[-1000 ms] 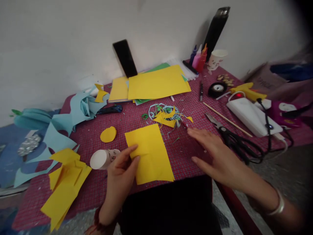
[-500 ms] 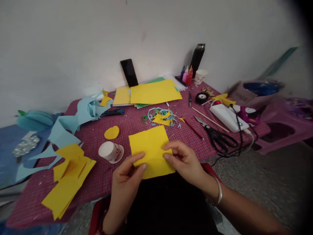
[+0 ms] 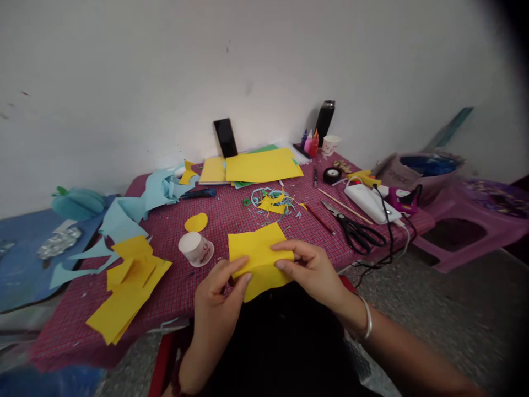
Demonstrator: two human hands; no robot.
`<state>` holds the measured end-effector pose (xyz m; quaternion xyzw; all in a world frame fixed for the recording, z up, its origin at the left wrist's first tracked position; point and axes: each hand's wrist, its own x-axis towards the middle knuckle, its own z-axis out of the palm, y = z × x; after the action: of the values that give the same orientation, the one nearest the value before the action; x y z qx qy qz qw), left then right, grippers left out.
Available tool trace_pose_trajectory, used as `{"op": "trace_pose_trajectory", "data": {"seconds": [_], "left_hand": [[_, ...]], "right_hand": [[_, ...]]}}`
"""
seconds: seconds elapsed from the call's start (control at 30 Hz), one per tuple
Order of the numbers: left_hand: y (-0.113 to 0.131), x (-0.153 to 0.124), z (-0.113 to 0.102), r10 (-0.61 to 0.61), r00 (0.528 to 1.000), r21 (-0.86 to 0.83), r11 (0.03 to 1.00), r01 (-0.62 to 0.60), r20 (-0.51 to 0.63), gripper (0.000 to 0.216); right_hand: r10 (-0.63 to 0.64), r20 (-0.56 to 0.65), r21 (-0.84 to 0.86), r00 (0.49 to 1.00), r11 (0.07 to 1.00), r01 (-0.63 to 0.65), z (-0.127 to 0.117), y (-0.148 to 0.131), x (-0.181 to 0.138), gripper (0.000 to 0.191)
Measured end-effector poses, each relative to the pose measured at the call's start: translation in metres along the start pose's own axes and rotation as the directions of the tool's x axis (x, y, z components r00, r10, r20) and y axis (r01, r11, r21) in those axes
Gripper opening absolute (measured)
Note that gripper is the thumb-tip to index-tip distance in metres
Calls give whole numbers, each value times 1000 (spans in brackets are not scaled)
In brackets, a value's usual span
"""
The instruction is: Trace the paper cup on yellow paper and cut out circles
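Observation:
A yellow sheet of paper (image 3: 258, 251) is held over the near edge of the red checked table (image 3: 231, 209). My left hand (image 3: 219, 295) pinches its lower left edge with thumb and fingers. My right hand (image 3: 309, 270), with a silver bangle on the wrist, grips its right side, fingers curled over the top. The sheet bends slightly between both hands. A small paper cup (image 3: 194, 248) lies on its side just left of the sheet, and a yellow paper disc (image 3: 196, 223) lies behind the cup.
Black scissors (image 3: 357, 231), a thin stick, a red pencil, a white box and a glue gun (image 3: 366, 177) lie to the right. Yellow and green sheets (image 3: 262, 164), a phone, glue bottles and a flask stand at the back. Yellow offcuts (image 3: 126, 286) and light blue scraps lie left.
My right hand came in from the table and took hold of the sheet's right side. Both hands lifted the sheet toward me. The view pulled back and up.

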<state>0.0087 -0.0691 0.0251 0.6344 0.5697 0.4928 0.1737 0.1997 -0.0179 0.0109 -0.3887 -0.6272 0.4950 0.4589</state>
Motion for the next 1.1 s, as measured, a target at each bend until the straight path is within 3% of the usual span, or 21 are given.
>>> {"op": "trace_pose_trajectory", "data": {"seconds": [0.23,0.57,0.73,0.87,0.93,1.0,1.03,1.1], "left_hand": [[2,-1,-1,32,999,24,999,-32,-32,14],[6,-4,-2,114,992,85,990,-109,-54,10],[-3,7,-7,154,988,186,971,-153,8,10],[-9,32,-12,177,977,263,943,-203,121,10],[-10,45,-12,69,963,150,983,-111,259,11],[-11,55,-10,-92,931,-13,995,103,353,13],[-11,58,-8,-174,912,-105,968,227,372,14],[-12,60,-4,-331,863,-336,820,463,382,15]], "right_hand": [[-84,-11,-71,996,994,83,-1,-4,0,20],[-136,1,-45,991,990,136,2,-11,-3,18],[-23,50,8,998,1000,23,4,-1,10,17],[171,133,170,976,967,-192,4,8,33,18],[252,193,261,948,919,-297,2,9,45,19],[278,234,309,932,887,-342,-1,9,54,23],[273,223,331,936,882,-336,-4,9,57,25],[253,153,389,955,873,-293,-9,11,60,28]]}}
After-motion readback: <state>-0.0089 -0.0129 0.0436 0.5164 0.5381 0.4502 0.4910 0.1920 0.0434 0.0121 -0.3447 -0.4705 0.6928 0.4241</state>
